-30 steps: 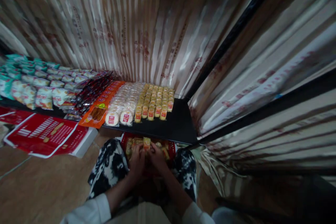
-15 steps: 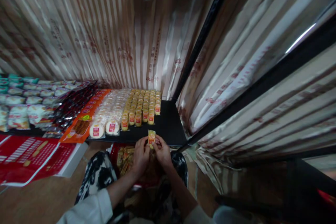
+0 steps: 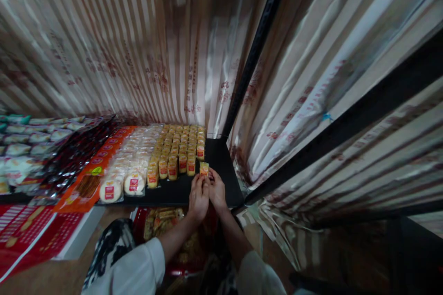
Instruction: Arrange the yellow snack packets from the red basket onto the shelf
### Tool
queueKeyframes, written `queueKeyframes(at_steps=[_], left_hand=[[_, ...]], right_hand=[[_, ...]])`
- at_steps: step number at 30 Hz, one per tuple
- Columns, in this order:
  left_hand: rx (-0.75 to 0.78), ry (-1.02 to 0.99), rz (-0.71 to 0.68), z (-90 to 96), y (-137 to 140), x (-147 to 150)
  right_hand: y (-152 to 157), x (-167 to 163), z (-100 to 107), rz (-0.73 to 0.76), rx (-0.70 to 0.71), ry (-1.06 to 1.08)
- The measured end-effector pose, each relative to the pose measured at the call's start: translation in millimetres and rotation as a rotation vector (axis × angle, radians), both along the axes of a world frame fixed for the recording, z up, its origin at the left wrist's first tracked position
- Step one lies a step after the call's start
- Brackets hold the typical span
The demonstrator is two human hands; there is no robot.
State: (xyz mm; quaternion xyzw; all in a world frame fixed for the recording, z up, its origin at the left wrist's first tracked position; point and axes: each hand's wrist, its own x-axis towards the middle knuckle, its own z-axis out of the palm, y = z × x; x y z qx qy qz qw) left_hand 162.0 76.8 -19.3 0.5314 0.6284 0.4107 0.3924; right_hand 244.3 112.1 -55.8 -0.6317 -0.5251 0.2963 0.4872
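Between the fingertips of both hands I hold a small yellow wrapped snack (image 3: 204,168) with a red label, upright over the black shelf (image 3: 224,166). My left hand (image 3: 199,197) is closed on its left side, and my right hand (image 3: 216,189) pinches it from the right. Just beyond and to the left stand rows of like wrapped snacks (image 3: 173,168), their red labels facing me. Below my forearms a red box (image 3: 140,221) holds more yellow packets (image 3: 161,221).
Left of the rows lie round white packaged snacks (image 3: 134,183), an orange packet (image 3: 85,186), dark shiny packets (image 3: 74,156) and white bags (image 3: 20,170). A red and white carton (image 3: 44,235) sits below. A black post (image 3: 254,55) rises at the corner before striped curtains (image 3: 138,55).
Both hands have moved forward over the shelf with the wrapped snack, closer to the front of the rows. The view has shifted slightly.
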Motion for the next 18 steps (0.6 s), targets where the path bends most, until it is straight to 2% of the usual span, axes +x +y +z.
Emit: queueKeyframes(at_steps=[10,13,18], left_hand=[[-0.013,-0.03,-0.064,6.5,43.2,7.1],[-0.011,-0.042,-0.047,1.4,49.4,8.1],[0.009,-0.069,-0.101,-10.9,53.1,7.6]], right_hand=[[60.6,-3.8,3.5,0.039,0.057,-0.063],[66.9,-5.3,0.9,0.045,0.074,-0.111],[67.1,-4.2,-8.0,0.035,0.085,-0.135]])
